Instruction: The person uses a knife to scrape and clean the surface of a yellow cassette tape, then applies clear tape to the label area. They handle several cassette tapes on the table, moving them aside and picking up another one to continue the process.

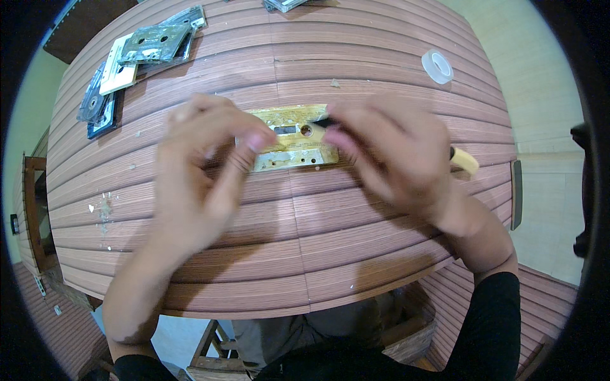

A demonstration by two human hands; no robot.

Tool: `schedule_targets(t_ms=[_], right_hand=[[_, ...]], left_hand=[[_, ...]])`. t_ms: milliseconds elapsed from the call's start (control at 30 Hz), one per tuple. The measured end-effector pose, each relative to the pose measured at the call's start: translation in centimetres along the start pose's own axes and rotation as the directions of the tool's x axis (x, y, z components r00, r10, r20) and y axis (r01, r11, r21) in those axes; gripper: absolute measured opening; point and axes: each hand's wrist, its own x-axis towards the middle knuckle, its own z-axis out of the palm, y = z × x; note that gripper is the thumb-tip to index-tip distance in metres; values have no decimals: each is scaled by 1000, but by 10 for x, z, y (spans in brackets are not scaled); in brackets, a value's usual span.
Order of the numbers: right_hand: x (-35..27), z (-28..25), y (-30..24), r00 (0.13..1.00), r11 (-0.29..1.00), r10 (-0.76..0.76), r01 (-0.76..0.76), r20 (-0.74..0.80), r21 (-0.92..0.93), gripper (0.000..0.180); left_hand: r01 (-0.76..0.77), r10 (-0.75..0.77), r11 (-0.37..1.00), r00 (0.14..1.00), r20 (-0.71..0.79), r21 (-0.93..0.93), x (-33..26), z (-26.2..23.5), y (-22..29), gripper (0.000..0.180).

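A yellowed cassette tape (295,117) lies flat on the table in front of me, its label worn and patchy with whitish scraps. My left hand (206,152) is over its left end, thumb and fingertips closed together; what they pinch, if anything, I cannot make out. Over the right end, my right hand (397,149) is closed and blurred by motion. From its fingertips a thin dark tip (319,122) points at the right reel hole. A yellow handle-like piece (465,162) shows beyond that hand; whether it joins the dark tip is hidden.
Several cassettes and clear cases (149,47) are piled at the far left, with another case (284,5) at the far edge. A roll of clear tape (438,66) stands at the far right. Small scraps (105,206) litter the wood-patterned table (356,254).
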Motion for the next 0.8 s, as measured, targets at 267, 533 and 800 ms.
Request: schedule_targets(t_ms=[267,533,800], right_hand=[[1,-4,22,982,988,112,-127,152,93,29],[-1,-9,30,977,986,121,-138,174,91,25],[-3,2,29,960,955,220,-248,173,162,19]], left_hand=[[-26,27,958,1000,-2,284,16,-38,-26,36],[-80,30,952,985,172,295,22,-52,-32,32],[-79,45,990,962,270,117,22,-62,-37,8]])
